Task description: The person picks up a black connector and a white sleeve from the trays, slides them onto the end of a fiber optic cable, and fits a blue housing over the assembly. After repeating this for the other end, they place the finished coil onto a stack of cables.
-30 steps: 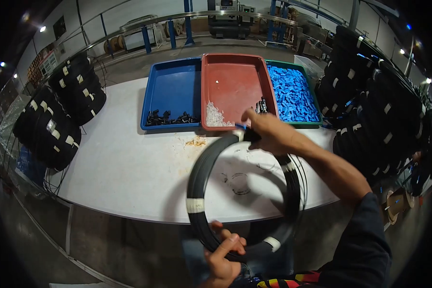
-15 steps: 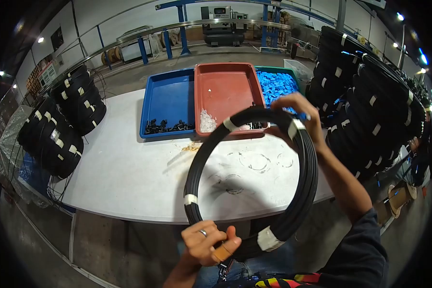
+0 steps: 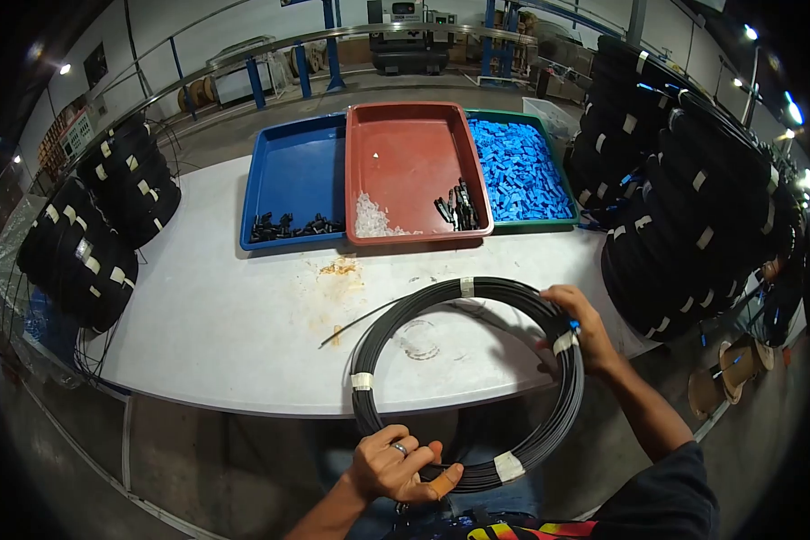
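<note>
A coil of black cable, banded with several strips of whitish tape, is tilted over the table's front edge. My left hand is closed round its lower left part, with a ring on one finger and a tan wrap on the thumb. At the upper right my right hand grips the coil; some of its fingers are hidden behind it. A small blue connector shows beside that hand, near a tape band. One loose cable end sticks out leftward over the table.
On the white table stand a blue tray with black pieces, a red tray with clear and black pieces, and a green tray of blue connectors. Stacked coils rise at left and right.
The coil's top has come down and toward me, with my right hand lowering along with it. My left hand keeps its grip. The loose cable end now shows at left.
</note>
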